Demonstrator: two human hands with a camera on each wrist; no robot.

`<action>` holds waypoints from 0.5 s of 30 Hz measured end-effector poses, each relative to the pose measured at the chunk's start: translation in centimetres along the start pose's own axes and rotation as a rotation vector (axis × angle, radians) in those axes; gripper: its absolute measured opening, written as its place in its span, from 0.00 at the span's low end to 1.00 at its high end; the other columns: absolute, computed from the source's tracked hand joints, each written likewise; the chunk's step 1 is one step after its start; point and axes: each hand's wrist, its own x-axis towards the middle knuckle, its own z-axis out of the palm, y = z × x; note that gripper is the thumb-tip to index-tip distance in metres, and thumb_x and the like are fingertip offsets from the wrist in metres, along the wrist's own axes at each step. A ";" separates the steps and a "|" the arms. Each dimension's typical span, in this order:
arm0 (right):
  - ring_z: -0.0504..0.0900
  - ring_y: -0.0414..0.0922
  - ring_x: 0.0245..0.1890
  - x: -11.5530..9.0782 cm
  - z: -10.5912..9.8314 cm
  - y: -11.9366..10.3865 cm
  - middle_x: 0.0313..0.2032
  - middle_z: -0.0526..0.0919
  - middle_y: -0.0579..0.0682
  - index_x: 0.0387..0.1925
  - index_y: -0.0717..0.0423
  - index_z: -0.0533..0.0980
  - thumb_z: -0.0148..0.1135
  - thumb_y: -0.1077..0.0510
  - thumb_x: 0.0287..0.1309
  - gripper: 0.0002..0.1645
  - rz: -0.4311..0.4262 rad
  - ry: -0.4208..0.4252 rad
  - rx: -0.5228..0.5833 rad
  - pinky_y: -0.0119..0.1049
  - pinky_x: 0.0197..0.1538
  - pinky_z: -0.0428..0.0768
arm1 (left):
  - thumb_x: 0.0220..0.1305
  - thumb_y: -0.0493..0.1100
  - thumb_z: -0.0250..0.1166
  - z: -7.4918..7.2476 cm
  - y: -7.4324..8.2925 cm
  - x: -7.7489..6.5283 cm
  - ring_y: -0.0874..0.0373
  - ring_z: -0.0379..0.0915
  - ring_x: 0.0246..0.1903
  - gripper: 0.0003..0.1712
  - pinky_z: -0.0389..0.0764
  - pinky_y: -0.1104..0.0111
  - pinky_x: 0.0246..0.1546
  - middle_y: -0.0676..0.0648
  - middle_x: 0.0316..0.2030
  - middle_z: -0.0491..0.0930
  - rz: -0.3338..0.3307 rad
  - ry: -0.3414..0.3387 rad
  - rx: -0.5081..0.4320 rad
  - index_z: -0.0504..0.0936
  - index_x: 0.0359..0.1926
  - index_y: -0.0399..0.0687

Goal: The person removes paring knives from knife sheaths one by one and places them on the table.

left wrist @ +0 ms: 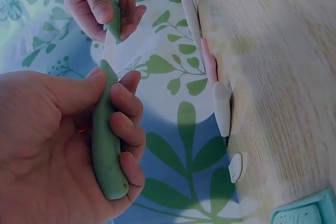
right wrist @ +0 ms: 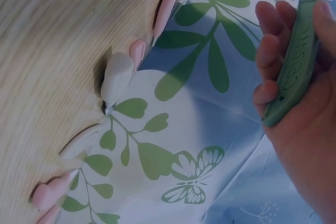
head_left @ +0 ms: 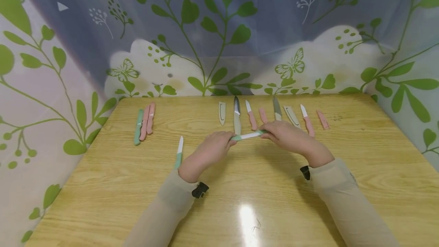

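My left hand grips the green handle of a small knife, fingers curled round it. The white blade points right, level above the table. My right hand holds a green blade sheath between thumb and fingers, with raised lettering along its side. The blade's tip end meets the sheath, and part of the blade shows bare between the two hands. A second green-handled knife lies beside the left wrist, its white blade pointing away.
Sheathed pink knives and a sheathed green knife lie at the table's left. Along the back are a cream-handled knife, a grey blade, pink-handled knives, cream sheaths and pink sheaths. A patterned curtain hangs behind.
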 end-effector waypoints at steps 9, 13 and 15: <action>0.82 0.49 0.38 0.0 -0.8 1.0 0.38 0.84 0.54 0.47 0.64 0.77 0.55 0.60 0.68 0.12 0.086 -0.026 0.036 0.45 0.44 0.79 | 0.76 0.44 0.49 -0.8 -0.6 -0.7 0.55 0.71 0.31 0.13 0.75 0.63 0.38 0.48 0.30 0.76 -0.058 -0.008 -0.016 0.77 0.43 0.41; 0.81 0.49 0.37 -0.2 -0.6 1.1 0.38 0.83 0.55 0.47 0.65 0.76 0.55 0.61 0.67 0.12 0.091 -0.030 0.065 0.42 0.42 0.79 | 0.75 0.44 0.51 -1.0 -1.4 -1.4 0.59 0.62 0.22 0.12 0.67 0.70 0.25 0.49 0.27 0.74 -0.132 -0.062 -0.050 0.75 0.41 0.40; 0.81 0.47 0.37 -0.3 -0.2 0.9 0.38 0.83 0.55 0.47 0.65 0.75 0.55 0.63 0.67 0.11 0.069 -0.048 0.086 0.39 0.40 0.78 | 0.74 0.45 0.52 -1.0 -1.6 -1.7 0.59 0.62 0.21 0.11 0.65 0.72 0.22 0.48 0.28 0.77 -0.173 -0.085 -0.059 0.75 0.41 0.41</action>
